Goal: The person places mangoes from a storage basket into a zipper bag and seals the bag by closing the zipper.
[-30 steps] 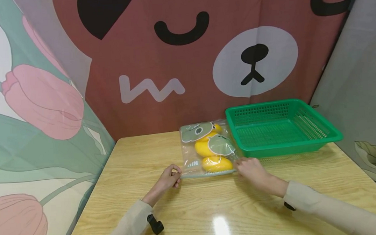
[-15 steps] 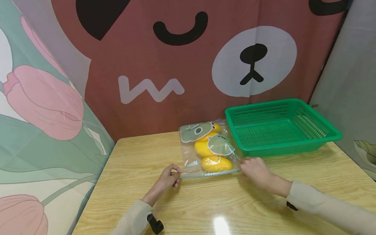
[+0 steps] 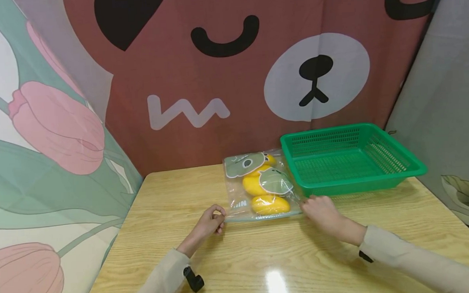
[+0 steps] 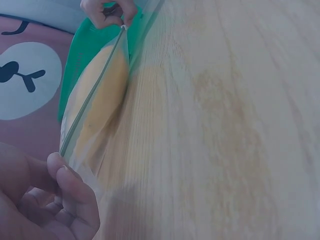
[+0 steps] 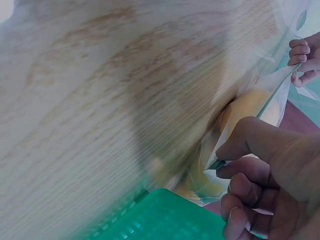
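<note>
A clear zip bag (image 3: pixel 235 191) with green cartoon prints lies flat on the table, several yellow mangoes (image 3: pixel 270 205) inside it. Its green zip strip (image 4: pixel 90 97) runs along the near edge, stretched between both hands. My left hand (image 3: pixel 209 222) pinches the left end of this edge between thumb and forefinger, the other fingers curled below. At the opposite end, my right hand (image 3: pixel 323 214) grips the corner; the right wrist view shows its thumb and forefinger pressed together on the strip (image 5: pixel 216 164). Along the strip between the hands, the edge looks closed.
Right of the bag, a green plastic basket (image 3: pixel 305 190) with perforated walls stands close against it. The wooden table (image 3: pixel 239 260) reaches back to a brown curtain (image 3: pixel 187 148) with a bear face. A floral curtain (image 3: pixel 83 201) hangs on the left.
My right hand has slid slightly right along the bag's near edge to its corner. My left hand keeps its place. The floral curtain has shifted a little.
</note>
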`<move>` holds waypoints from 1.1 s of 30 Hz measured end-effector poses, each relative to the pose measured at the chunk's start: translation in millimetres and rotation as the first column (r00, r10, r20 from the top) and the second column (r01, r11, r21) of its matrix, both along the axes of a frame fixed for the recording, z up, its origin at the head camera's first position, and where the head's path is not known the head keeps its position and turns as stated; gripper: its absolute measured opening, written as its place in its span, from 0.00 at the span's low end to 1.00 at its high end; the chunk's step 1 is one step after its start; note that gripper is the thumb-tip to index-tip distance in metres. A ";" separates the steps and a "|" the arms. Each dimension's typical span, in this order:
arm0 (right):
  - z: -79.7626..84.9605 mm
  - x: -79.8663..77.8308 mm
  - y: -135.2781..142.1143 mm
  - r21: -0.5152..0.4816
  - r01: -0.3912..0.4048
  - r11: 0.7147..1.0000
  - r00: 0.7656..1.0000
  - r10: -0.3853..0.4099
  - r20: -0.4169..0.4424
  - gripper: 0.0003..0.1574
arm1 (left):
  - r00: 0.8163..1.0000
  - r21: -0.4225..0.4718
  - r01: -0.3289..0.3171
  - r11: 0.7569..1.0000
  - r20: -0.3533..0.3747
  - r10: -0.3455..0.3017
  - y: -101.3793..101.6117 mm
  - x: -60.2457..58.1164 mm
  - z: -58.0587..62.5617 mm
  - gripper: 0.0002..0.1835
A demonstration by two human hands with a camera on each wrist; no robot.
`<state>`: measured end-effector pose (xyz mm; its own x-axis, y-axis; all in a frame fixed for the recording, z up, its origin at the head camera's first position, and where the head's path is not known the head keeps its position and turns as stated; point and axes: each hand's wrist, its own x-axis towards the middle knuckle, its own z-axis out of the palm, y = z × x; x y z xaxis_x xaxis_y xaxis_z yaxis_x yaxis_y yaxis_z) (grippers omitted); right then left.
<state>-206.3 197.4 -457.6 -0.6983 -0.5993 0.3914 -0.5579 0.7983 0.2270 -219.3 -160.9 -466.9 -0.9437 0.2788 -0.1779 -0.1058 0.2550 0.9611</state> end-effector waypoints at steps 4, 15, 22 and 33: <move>-0.1 -0.8 0.2 0.009 0.008 1.000 1.000 -0.008 0.016 0.17 | 1.000 -0.003 -0.008 1.000 -0.004 0.008 0.1 -0.3 0.3 0.05; 8.6 1.5 0.2 0.037 0.018 0.999 0.996 -0.021 0.086 0.16 | 0.999 -0.038 -0.022 0.999 -0.045 0.020 0.9 4.5 5.2 0.10; 20.7 0.0 -2.2 0.007 0.016 1.000 0.991 -0.017 0.133 0.15 | 0.988 -0.232 -0.033 0.972 -0.152 -0.003 -4.6 3.0 7.9 0.09; 47.0 -3.8 -3.8 -0.170 -0.070 0.983 0.978 0.101 0.181 0.20 | 0.810 -0.450 -0.217 0.866 -0.578 -0.097 -11.9 -4.4 24.5 0.05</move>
